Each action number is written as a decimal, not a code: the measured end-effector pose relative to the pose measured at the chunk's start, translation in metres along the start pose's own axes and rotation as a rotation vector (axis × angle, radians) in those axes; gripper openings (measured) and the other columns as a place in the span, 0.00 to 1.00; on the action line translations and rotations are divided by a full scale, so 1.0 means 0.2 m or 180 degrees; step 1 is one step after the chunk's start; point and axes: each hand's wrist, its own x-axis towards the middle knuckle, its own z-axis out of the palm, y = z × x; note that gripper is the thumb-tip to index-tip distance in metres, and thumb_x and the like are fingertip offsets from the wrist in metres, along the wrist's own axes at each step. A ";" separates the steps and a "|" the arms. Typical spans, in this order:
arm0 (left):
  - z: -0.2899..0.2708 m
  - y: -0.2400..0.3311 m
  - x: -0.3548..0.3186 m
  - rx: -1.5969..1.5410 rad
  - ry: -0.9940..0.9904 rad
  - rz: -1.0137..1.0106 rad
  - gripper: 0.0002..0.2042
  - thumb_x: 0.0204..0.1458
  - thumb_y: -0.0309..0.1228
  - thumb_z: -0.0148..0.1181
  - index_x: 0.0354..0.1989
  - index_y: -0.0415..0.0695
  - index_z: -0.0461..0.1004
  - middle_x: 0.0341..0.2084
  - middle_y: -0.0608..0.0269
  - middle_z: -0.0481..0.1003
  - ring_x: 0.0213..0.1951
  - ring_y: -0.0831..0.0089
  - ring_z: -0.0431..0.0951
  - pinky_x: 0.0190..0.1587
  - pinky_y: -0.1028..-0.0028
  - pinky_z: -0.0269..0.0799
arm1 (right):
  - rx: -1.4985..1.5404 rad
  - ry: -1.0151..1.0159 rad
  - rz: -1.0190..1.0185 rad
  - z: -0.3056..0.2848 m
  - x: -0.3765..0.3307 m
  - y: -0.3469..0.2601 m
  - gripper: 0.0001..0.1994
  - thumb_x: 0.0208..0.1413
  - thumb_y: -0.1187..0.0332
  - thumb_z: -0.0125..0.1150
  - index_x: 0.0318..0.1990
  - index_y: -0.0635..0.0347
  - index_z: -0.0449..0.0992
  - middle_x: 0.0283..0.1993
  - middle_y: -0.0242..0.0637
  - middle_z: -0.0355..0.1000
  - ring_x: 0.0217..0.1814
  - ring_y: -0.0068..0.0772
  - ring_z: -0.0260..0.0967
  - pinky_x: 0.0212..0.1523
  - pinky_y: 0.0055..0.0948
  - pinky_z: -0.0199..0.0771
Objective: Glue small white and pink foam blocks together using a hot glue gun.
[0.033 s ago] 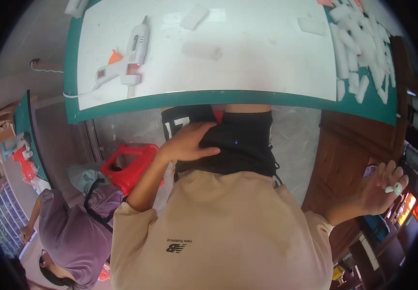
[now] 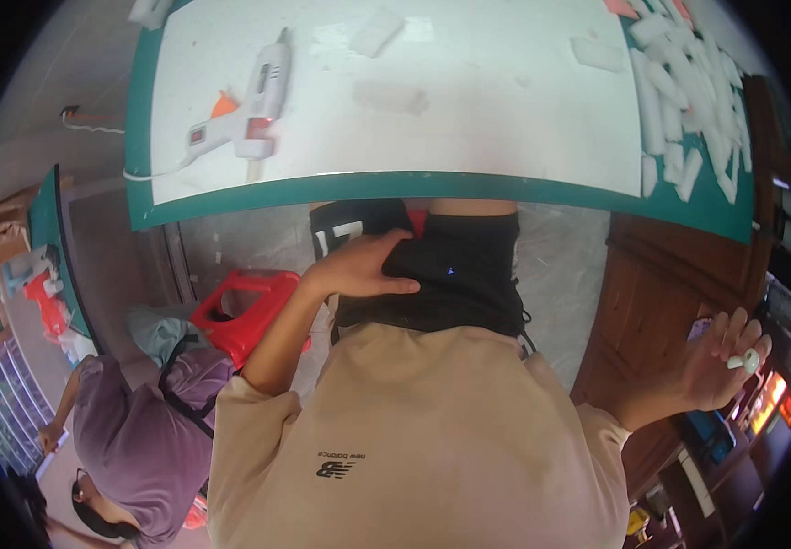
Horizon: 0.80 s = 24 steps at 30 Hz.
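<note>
My left hand (image 2: 363, 265) lies palm down on my black shorts (image 2: 455, 279), fingers and thumb spread, holding nothing. Out to the right, my right hand (image 2: 714, 364) is raised beside my shoulder. A small white earbud (image 2: 746, 360) sits at its bent fingers, which are closed on it. Both hands are away from the table, where a white glue gun (image 2: 266, 96) with an orange trigger rests on a white sheet (image 2: 487, 137). A few translucent white foam pieces (image 2: 377, 32) lie on that sheet.
The green tabletop (image 2: 414, 186) spans the far side, with a heap of white foam strips (image 2: 679, 101) at its right. A red plastic stool (image 2: 245, 306) stands left, near a person in a purple shirt (image 2: 144, 430). Brown wooden cabinets (image 2: 642, 311) line the right.
The view has shifted slightly, so the table things appear a little farther right. Both my hands keep their places and grips.
</note>
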 end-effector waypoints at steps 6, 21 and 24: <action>-0.01 -0.10 0.03 -0.0402 -0.0482 0.0415 0.31 0.47 0.44 0.70 0.56 0.36 0.70 0.46 0.42 0.77 0.51 0.46 0.77 0.53 0.60 0.73 | -0.0246 0.0290 0.0283 -0.06 -0.01 0.01 0.12 0.57 0.65 0.66 0.39 0.55 0.66 0.34 0.29 0.56 0.36 0.25 0.51 0.38 0.31 0.52; -0.10 0.40 -0.15 -0.1239 -0.0077 0.1556 0.24 0.44 0.36 0.73 0.48 0.39 0.73 0.27 0.48 0.79 0.35 0.50 0.81 0.33 0.61 0.74 | -0.0614 0.1008 0.0401 0.13 0.10 0.13 0.12 0.68 0.61 0.53 0.34 0.58 0.71 0.25 0.28 0.56 0.27 0.26 0.53 0.27 0.27 0.54; -0.07 0.41 -0.18 -0.1376 0.0097 0.1763 0.24 0.44 0.34 0.72 0.48 0.38 0.72 0.27 0.49 0.79 0.35 0.49 0.81 0.34 0.60 0.73 | -0.0430 0.1172 0.0407 0.15 0.09 0.16 0.12 0.68 0.61 0.52 0.35 0.58 0.71 0.25 0.28 0.56 0.26 0.25 0.52 0.26 0.27 0.55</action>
